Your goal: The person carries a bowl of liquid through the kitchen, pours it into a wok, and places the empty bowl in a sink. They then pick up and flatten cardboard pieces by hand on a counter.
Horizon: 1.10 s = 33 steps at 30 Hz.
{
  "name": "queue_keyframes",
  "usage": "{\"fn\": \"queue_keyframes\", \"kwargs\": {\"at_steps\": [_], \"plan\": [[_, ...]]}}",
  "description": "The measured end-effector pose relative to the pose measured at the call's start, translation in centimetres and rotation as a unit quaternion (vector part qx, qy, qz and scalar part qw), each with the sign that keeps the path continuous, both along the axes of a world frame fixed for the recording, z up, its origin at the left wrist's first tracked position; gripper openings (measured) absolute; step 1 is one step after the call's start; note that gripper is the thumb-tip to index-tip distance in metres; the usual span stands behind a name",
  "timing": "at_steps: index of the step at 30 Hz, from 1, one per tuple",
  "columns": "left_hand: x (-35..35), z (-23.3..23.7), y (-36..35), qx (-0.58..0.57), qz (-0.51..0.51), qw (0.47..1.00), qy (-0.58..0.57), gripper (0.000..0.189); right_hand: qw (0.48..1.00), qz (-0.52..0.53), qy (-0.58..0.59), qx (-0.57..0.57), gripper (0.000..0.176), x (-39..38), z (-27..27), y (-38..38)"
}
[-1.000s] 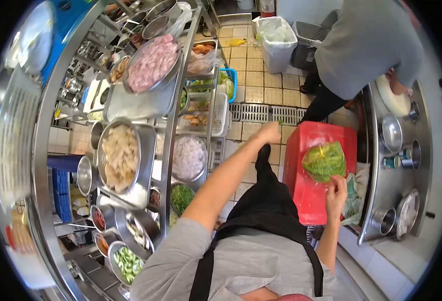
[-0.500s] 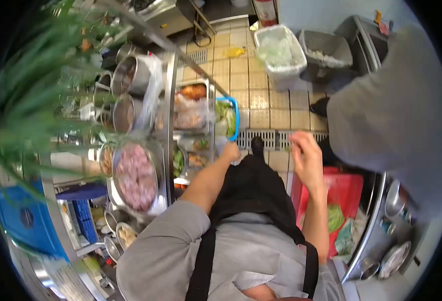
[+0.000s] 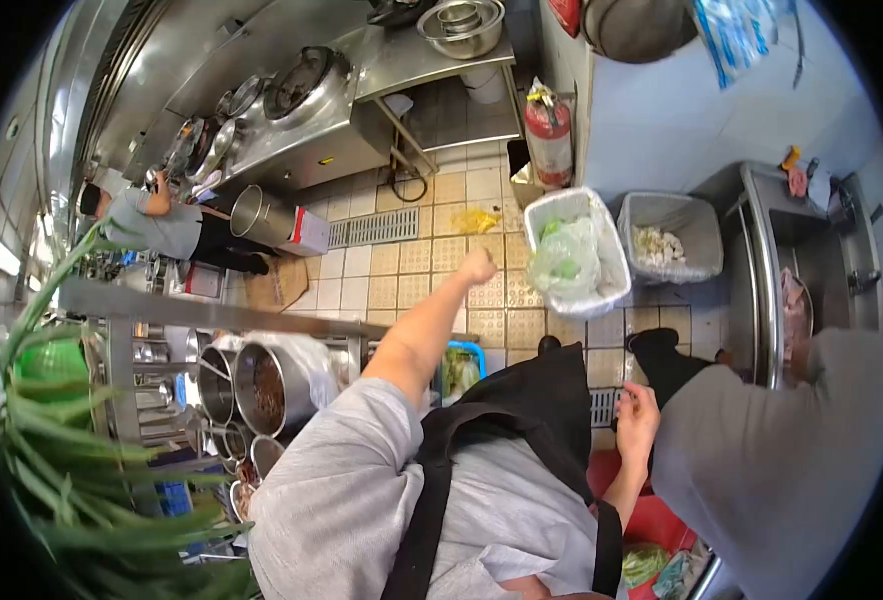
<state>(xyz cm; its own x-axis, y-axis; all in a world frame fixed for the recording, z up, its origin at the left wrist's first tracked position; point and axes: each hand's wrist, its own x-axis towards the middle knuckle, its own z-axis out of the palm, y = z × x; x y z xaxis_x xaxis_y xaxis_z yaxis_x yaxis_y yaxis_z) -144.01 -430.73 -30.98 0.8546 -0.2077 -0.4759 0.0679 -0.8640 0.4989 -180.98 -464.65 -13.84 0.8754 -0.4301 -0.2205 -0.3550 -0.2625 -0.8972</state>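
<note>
I'm stretching my left hand, fingers bunched together, toward the bin beyond them; right hand hanging, fingers apart.

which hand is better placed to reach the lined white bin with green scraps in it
Probably the left. The left hand is stretched out over the floor tiles, close beside the white bin, while the right hand sits close to the body, near the red board.
</note>
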Motion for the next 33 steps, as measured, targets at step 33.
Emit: {"fn": "queue_keyframes", "kwargs": {"at_steps": [33], "plan": [[82.3, 22.1, 2.9, -0.331, 0.191, 0.924, -0.024, 0.038, 0.943, 0.169, -0.063, -0.278, 0.027, 108.7, 1.6, 15.3]]}}
